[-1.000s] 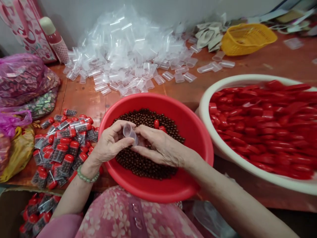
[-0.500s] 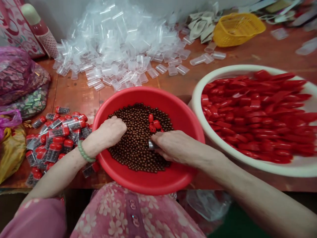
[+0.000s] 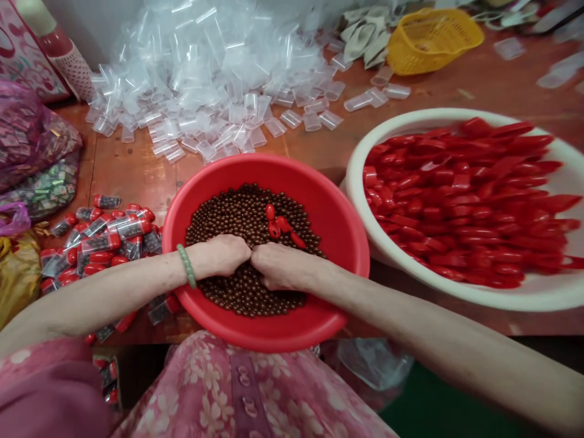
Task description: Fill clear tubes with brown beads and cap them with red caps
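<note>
A red basin [image 3: 267, 331] holds a mass of small shiny brown balls [image 3: 244, 298]. Over its middle my two hands meet knuckle to knuckle. My left hand [image 3: 228, 254], below a green bead bracelet [image 3: 186, 266], is closed with its fingertips turned down and hidden. My right hand [image 3: 280, 266] is also closed, pressed against the left, and its fingers hide whatever is between them. A few red plastic caps [image 3: 283, 225] lie on the balls just beyond my right hand.
A white basin [image 3: 456, 298] of red plastic pieces [image 3: 474, 213] stands at right. Clear plastic cases [image 3: 205, 79] are heaped behind. Filled red-capped containers [image 3: 114, 231] lie at left beside plastic bags [image 3: 36, 146]. A yellow basket [image 3: 433, 42] sits at the back right.
My hands have come together from opposite sides of the balls. The small clear plastic container that showed in my right fingertips is now out of sight. The view has shifted slightly.
</note>
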Motion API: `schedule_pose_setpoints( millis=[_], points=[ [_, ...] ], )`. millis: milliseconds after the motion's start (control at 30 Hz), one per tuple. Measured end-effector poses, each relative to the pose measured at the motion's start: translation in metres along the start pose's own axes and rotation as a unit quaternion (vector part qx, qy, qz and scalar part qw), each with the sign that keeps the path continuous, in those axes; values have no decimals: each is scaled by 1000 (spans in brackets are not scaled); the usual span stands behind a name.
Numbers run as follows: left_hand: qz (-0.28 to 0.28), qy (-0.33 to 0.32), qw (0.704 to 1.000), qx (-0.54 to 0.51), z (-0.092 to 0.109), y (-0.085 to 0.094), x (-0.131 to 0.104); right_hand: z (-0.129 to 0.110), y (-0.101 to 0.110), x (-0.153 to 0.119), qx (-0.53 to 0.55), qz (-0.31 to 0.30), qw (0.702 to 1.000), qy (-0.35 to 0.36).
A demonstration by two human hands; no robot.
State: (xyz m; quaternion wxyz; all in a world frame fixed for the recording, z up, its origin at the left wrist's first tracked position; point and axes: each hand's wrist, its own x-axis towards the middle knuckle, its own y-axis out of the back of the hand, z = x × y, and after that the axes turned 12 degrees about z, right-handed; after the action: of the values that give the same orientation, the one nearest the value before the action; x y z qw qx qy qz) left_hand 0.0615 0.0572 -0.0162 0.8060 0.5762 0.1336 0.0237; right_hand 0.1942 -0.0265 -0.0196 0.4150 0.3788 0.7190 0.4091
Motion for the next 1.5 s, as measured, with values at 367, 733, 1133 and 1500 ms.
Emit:
schedule_pose_setpoints(
  millis=[367,733,1133,1500],
  points=[
    [78,31,972,-221,-8,17,-11,15,24,-29,164,108,979,-51],
    [198,120,848,-477,-5,37,-41,11,20,-21,201,202,958,12],
    [226,125,829,-497,-10,35,-60,-8,7,4,127,83,986,61],
    [312,92,835,-444,1,31,-75,-19,-3,8,107,81,989,58]
  ],
)
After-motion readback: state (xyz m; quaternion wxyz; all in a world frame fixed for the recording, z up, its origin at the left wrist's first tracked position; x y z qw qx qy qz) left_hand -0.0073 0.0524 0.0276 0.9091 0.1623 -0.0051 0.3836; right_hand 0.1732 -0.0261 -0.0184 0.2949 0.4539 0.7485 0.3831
